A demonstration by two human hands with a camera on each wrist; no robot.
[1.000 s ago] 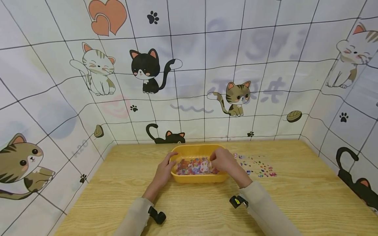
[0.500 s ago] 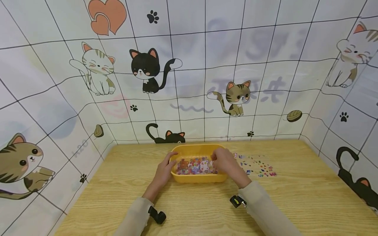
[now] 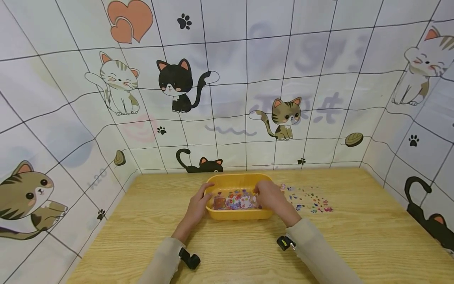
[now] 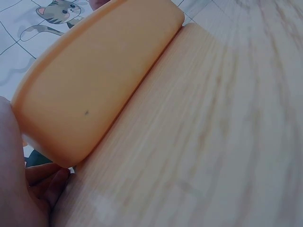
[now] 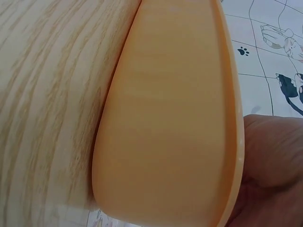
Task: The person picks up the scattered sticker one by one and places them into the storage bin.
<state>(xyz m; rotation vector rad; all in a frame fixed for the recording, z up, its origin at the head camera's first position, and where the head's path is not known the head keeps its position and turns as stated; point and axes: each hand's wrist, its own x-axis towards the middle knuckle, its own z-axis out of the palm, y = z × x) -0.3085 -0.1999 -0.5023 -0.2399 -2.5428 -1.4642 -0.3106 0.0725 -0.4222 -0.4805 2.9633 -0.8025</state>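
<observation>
A yellow plastic basin (image 3: 238, 215) stands on the table, with small colourful pieces (image 3: 234, 200) spread over its bottom. Among them lie a brown bear-shaped piece (image 3: 219, 202) and a white animal-shaped piece (image 3: 245, 202). My left hand (image 3: 196, 205) grips the basin's left end, one finger over the rim and others curled low outside it, as the left wrist view shows. My right hand (image 3: 271, 196) reaches over the right rim, fingers bent down among the pieces. Its fingertips are hidden, and in the right wrist view the basin wall (image 5: 165, 118) covers them.
Many tiny coloured bits (image 3: 313, 201) lie scattered on the wooden table (image 3: 241, 252) to the right of the basin. A cat-patterned sheet (image 3: 227, 98) stands behind the table and along both sides.
The bear-shaped piece has shifted a little toward the near side, and the pieces around it have been stirred. My right hand has moved slightly within the basin; the left stays in place.
</observation>
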